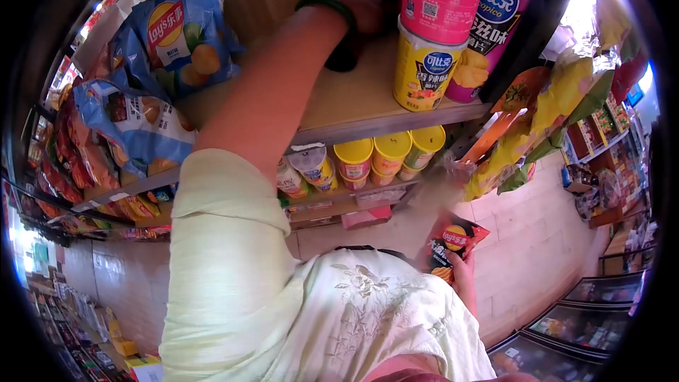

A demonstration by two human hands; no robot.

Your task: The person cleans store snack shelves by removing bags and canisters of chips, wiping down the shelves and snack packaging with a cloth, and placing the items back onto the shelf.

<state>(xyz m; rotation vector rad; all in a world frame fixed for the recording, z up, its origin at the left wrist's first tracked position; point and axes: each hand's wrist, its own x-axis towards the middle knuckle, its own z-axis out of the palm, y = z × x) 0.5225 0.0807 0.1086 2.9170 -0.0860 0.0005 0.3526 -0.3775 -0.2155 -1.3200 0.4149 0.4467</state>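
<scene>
On my feed a shop spreads out, with a pale tiled floor (523,255) and dark-framed glass cases (587,329) at lower right. Closest to the camera stands a shelf unit whose upper board (364,95) is wooden with a grey front edge. Across it I have the left arm (258,110) extended forward, sleeve at the elbow, the left hand (368,14) deep over the board; its fingers are hidden, so I cannot tell whether they grasp anything. I count two blue Lay's bags (185,39) left of the forearm and three cans right of the hand: a pink can (442,0) stacked on a yellow can (426,71), with a purple can (484,35) just beside. Below, I count three coloured lids (392,144) in front. The right hand (463,276) hangs low beside the body, gripping one black Lay's bag (449,244) above the floor. Smallest is the green bracelet (327,2) around the left wrist.
</scene>
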